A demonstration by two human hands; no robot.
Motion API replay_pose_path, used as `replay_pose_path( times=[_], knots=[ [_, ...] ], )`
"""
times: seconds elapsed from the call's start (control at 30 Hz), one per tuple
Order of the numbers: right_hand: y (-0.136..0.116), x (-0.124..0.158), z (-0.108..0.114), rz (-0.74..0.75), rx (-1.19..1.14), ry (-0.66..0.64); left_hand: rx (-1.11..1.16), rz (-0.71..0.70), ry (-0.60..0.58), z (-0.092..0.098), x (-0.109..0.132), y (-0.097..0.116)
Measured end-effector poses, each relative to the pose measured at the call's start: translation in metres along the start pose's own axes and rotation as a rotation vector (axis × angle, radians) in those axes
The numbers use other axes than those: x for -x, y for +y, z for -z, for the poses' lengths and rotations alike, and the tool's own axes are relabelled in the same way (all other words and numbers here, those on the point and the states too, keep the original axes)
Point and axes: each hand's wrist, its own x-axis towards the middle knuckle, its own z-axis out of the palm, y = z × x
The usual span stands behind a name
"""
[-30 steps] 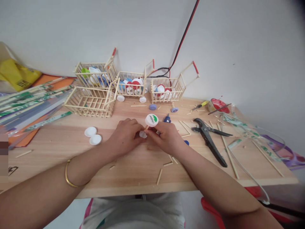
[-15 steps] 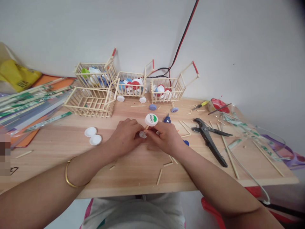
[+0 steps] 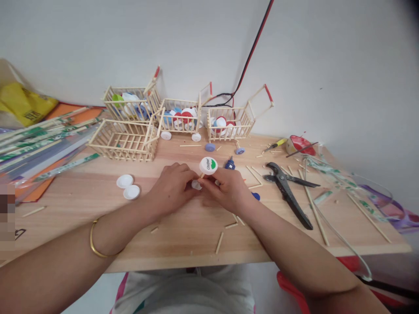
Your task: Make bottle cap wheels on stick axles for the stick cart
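At the middle of the table my right hand [image 3: 227, 185] pinches a short wooden stick [image 3: 202, 175]. A white bottle cap [image 3: 208, 165] with a green mark and dark lettering is at the stick's upper end. My left hand [image 3: 175, 183] has its thumb and fingers closed on a second whitish cap [image 3: 196, 185], low beside the stick's lower end. Fingers hide part of that cap, so I cannot tell whether the stick touches it. Two white caps [image 3: 131, 192] lie to the left of my left hand. A blue glue bottle [image 3: 230, 163] lies just beyond my right hand.
Small stick-built carts [image 3: 180, 115] holding caps stand along the wall, with an unfilled stick basket [image 3: 124, 139] in front. Black pliers [image 3: 288, 192], a yellow-handled knife [image 3: 276, 145] and a red-lined bowl [image 3: 301, 145] are on the right. Bagged sticks [image 3: 42, 135] lie left.
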Motion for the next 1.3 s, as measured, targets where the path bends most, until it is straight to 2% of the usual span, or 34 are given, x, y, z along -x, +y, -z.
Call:
replay_pose_path(
  times=[1.3],
  knots=[
    [-0.0020, 0.0003, 0.0005, 0.020, 0.007, 0.019, -0.002, 0.004, -0.012, 0.0004, -0.0007, 0.0008]
  ],
)
